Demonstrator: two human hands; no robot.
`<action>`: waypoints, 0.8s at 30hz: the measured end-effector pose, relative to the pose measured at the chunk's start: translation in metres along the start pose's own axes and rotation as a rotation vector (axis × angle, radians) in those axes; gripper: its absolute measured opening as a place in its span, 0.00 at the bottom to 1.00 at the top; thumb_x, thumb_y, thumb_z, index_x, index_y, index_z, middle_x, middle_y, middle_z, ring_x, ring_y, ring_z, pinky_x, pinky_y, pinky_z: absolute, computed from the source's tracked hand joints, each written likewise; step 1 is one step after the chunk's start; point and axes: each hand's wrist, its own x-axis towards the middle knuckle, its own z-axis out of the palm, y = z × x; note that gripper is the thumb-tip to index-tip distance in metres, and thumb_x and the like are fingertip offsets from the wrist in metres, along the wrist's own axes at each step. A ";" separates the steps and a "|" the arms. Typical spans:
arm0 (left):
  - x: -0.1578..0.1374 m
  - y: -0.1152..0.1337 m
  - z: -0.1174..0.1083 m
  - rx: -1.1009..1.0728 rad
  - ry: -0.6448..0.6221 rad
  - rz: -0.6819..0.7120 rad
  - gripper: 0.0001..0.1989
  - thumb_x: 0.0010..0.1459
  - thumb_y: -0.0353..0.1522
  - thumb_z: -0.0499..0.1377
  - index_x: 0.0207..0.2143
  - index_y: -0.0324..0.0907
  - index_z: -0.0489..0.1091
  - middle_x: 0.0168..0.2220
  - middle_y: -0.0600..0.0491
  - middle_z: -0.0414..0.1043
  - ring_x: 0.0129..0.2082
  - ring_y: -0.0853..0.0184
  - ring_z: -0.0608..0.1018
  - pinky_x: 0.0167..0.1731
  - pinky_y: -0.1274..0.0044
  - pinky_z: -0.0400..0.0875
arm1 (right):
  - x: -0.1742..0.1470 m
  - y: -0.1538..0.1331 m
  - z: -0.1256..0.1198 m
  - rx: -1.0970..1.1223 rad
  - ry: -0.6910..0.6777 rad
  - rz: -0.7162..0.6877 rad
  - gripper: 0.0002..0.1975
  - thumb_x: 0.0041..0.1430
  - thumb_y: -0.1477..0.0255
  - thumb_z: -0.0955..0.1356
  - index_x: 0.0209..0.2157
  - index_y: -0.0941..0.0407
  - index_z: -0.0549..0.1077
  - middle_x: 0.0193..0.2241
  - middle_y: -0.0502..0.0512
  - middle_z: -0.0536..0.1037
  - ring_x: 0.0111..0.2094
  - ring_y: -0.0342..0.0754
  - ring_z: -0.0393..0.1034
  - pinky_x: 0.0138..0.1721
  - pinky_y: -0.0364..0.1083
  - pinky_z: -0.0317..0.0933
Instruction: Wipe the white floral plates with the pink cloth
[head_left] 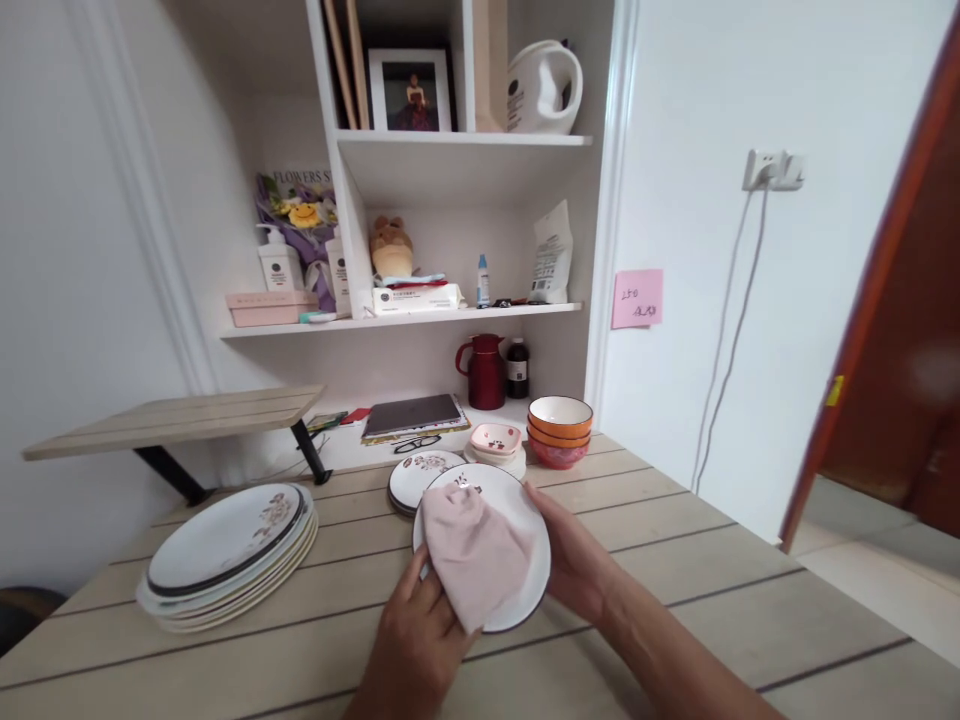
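Observation:
A white plate (536, 560) with a dark rim is held tilted above the wooden table, and a pink cloth (480, 550) lies over most of its face. My right hand (570, 555) is closed on the plate's right edge, the thumb at the rim and the other fingers hidden behind. At the lower left, my left hand (427, 625) grips the cloth's edge against the plate, fingers bent. Just behind the plate is a short stack of smaller plates (420, 478) with a brown flower pattern.
Large plates (225, 540) are stacked at left, beside a low wooden riser (187, 415). Small dishes (495, 440) and stacked bowls (559, 430) stand behind the held plate. Farther back are glasses (417, 444), a laptop (412, 415), a red jug (486, 375) and a dark bottle (517, 370).

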 end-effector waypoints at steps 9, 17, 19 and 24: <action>0.011 -0.018 0.009 0.177 0.194 0.044 0.14 0.52 0.26 0.59 0.36 0.56 0.77 0.44 0.53 0.77 0.53 0.58 0.71 0.63 0.58 0.39 | 0.017 0.043 0.002 0.342 0.094 0.163 0.22 0.56 0.69 0.66 0.50 0.67 0.68 0.40 0.66 0.79 0.40 0.53 0.75 0.49 0.53 0.64; 0.000 -0.015 -0.027 0.478 0.607 -0.072 0.14 0.56 0.26 0.51 0.39 0.48 0.73 0.52 0.49 0.67 0.53 0.58 0.68 0.54 0.61 0.58 | 0.023 0.040 0.003 0.516 0.325 0.072 0.21 0.61 0.69 0.64 0.54 0.63 0.63 0.38 0.61 0.80 0.39 0.52 0.76 0.47 0.54 0.68; 0.002 -0.007 -0.029 0.471 0.712 -0.101 0.16 0.57 0.29 0.53 0.47 0.47 0.68 0.54 0.46 0.62 0.55 0.57 0.65 0.56 0.62 0.57 | 0.022 0.042 0.007 0.471 0.344 0.061 0.22 0.60 0.67 0.65 0.53 0.63 0.64 0.39 0.62 0.80 0.39 0.53 0.76 0.46 0.55 0.68; 0.007 0.009 -0.012 0.464 0.515 -0.025 0.30 0.57 0.33 0.56 0.62 0.49 0.53 0.64 0.46 0.49 0.63 0.53 0.56 0.60 0.60 0.49 | 0.015 0.052 0.021 0.360 0.259 0.043 0.23 0.61 0.62 0.64 0.51 0.63 0.67 0.44 0.63 0.78 0.42 0.53 0.75 0.45 0.52 0.69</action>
